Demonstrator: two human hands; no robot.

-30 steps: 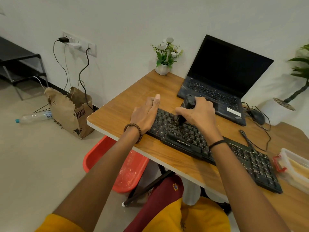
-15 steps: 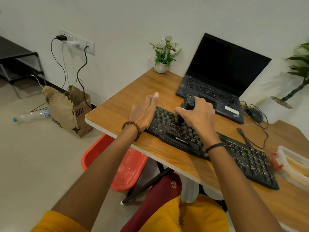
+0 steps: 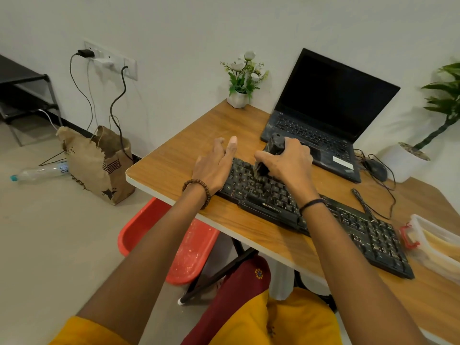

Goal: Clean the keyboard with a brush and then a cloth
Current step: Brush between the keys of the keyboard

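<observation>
The keyboard (image 3: 323,215) lies on the table (image 3: 179,160) before the laptop (image 3: 323,115); box (image 3: 438,245) apparently at its right.

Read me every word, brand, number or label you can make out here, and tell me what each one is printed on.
"ZEBRONICS": front edge of the keyboard, below the keys.
"Alt": a key near its left end; the other key letters are too blurred to read.
White sticker on the laptop palm rest: print too small to read.
Bottle label on the floor: digits, blurred, unreadable.
Paper bag: a star and stripes, no readable words.
</observation>
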